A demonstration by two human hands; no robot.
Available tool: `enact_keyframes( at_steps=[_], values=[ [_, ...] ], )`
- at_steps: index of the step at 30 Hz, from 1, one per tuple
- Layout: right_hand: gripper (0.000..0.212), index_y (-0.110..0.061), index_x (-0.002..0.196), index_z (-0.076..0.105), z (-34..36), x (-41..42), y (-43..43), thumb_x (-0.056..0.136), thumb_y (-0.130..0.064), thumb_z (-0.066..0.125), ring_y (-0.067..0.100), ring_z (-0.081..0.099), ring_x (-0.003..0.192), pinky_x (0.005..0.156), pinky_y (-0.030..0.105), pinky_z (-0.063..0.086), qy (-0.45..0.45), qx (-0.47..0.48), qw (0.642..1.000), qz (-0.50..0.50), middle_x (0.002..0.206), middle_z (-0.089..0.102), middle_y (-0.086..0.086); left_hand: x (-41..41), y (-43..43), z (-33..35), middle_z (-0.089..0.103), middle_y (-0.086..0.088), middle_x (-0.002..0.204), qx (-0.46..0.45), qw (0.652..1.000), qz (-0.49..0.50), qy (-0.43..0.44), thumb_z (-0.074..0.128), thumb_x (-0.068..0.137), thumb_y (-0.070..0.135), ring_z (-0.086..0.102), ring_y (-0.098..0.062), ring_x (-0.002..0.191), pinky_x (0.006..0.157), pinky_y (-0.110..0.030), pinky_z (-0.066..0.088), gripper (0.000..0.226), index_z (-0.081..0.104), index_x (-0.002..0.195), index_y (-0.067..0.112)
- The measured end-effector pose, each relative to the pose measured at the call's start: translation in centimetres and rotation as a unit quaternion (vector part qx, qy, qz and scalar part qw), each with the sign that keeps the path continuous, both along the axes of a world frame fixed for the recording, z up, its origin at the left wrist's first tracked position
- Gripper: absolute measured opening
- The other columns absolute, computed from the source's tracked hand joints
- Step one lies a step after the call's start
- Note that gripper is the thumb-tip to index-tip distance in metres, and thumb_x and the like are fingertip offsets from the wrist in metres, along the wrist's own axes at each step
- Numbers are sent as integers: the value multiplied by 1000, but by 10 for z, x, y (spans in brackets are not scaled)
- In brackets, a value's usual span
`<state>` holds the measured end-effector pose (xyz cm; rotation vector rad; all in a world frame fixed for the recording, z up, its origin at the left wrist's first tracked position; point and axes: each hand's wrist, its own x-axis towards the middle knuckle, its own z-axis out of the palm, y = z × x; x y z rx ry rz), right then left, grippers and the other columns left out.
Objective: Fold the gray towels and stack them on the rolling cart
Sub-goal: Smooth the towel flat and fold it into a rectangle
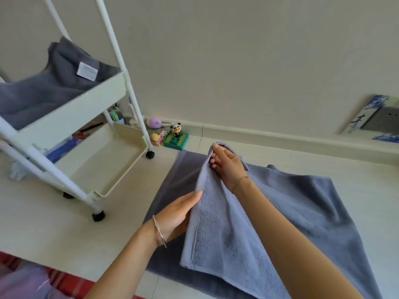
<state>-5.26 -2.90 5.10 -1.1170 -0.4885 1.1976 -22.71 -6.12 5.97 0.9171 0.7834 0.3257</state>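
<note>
**Gray towel mid-fold on the floor, cart alongside**

At far left a white rolling cart [71, 117] stands on black casters, its frame cut off by the top and left edges. Folded gray towels [43, 93] lie in its upper tray, a white label [87, 71] showing on the top one; its print is too blurred to read. The lower tray [103, 160] faces the camera, and the clutter behind it is hard to make out. Just beyond the cart, against the skirting board, sit small toys — a panda figure [177, 130] on a green base is the only one clear enough to name.

At centre the gray towel [226, 234] being folded lies spread on the pale floor [54, 223], one side lifted and turned over. The left hand [179, 214] rests against the raised hem with fingers straight; its thumb is out of sight behind the cloth. The right hand [226, 167], farther from the camera, pinches the upper corner of the raised edge with curled fingers. The hands sit apart along that hem, each wrist wearing a thin bracelet. The right forearm covers part of the towel, and the bottom edge cuts off its near corner.

At far right a blue-and-white panel [377, 119] on the wall is partly out of frame.
</note>
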Motion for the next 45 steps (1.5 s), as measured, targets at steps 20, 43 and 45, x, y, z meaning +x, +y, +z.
enact_keyframes(
  at_steps=[20,43,45],
  values=[
    [16,-20,103,66,-123,-37,28,94,-20,54,14,52,106,95,28,39,-536,-108,836,45,111,63,-4,-75,62,-127,59,-1,99,370,831,63,411,64,84,37,57,-25,91,77,-38,50,37,49,109,15],
    [53,-27,104,67,-120,133,-156,83,-68,39,14,53,108,102,33,36,-690,-156,698,109,108,61,-10,52,-21,-124,71,1,98,354,848,-120,376,67,83,35,64,-15,92,85,-26,49,36,62,113,15],
    [36,-24,97,65,-113,132,-139,85,-56,54,13,53,97,97,39,40,-661,-161,729,77,97,58,-9,54,-22,-124,68,2,91,356,847,-114,379,67,83,36,62,-15,88,83,-26,49,41,58,116,15]
  ],
)
